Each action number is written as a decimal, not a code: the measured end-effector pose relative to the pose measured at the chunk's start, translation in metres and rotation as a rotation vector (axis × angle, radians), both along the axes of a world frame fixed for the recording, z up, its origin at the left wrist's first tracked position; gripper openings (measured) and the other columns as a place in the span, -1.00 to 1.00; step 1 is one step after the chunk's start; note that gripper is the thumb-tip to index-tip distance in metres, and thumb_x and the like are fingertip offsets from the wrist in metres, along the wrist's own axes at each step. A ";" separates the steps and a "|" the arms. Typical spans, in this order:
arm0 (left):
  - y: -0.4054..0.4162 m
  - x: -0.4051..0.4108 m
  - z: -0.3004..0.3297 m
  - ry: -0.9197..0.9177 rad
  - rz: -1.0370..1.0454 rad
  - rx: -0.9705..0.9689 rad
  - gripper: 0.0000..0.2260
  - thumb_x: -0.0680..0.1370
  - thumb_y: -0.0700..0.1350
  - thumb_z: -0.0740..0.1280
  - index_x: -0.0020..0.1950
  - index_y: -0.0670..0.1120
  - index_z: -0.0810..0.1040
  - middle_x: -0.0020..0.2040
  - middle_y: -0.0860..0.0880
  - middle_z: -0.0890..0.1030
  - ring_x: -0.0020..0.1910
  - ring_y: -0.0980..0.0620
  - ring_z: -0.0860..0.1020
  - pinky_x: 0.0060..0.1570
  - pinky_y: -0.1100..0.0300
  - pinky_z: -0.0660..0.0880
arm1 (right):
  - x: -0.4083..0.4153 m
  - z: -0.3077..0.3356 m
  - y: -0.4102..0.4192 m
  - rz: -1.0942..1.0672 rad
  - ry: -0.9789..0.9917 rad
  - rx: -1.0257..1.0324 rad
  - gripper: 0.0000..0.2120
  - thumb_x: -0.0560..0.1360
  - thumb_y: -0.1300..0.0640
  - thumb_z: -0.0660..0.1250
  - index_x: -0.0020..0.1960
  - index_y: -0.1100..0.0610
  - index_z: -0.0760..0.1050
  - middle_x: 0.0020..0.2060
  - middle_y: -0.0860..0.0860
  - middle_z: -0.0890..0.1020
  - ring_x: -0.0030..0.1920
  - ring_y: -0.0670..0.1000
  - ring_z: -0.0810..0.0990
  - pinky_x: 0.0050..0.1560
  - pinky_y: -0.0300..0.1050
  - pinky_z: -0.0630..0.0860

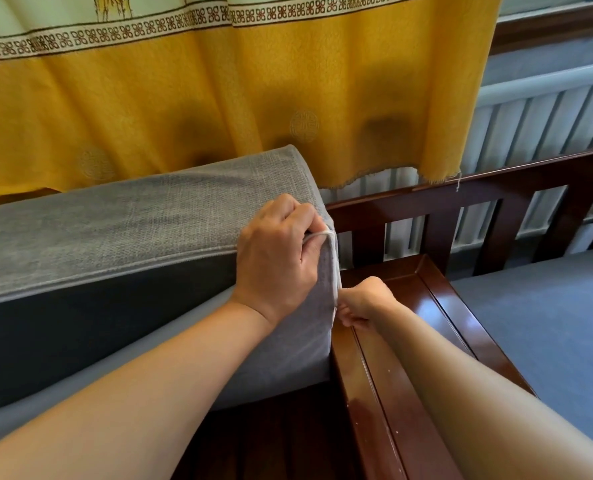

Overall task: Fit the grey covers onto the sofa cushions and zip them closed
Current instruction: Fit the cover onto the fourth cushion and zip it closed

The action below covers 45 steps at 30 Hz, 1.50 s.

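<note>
The cushion (122,230) in its grey cover (219,202) stands on edge at left centre. My left hand (277,258) curls over its corner seam, steadying it, I judge, while my right hand (362,301) pinches low on the seam, hard beside the wooden armrest (426,323); little room there.

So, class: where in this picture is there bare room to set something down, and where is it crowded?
Free: the glossy wooden armrest beside the right forearm, and the blue seat between armrest and slatted back. Crowded: the grey cover's corner, where the left hand and right hand grip it.
</note>
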<state>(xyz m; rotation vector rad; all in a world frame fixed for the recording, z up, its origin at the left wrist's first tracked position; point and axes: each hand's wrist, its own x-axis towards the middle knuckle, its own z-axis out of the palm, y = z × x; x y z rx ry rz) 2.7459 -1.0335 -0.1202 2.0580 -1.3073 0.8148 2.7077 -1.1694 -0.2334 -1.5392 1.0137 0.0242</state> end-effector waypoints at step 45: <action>0.039 0.005 0.038 0.127 0.084 0.294 -0.93 0.45 -0.14 0.44 -0.18 -0.11 0.59 -0.14 -0.02 0.58 -0.13 0.01 0.51 -0.22 0.22 0.30 | -0.047 0.154 0.055 -0.171 -0.387 -0.153 -0.69 0.46 0.48 0.10 -0.25 0.23 0.54 -0.35 0.10 0.60 -0.43 -0.06 0.58 -0.31 -0.18 0.62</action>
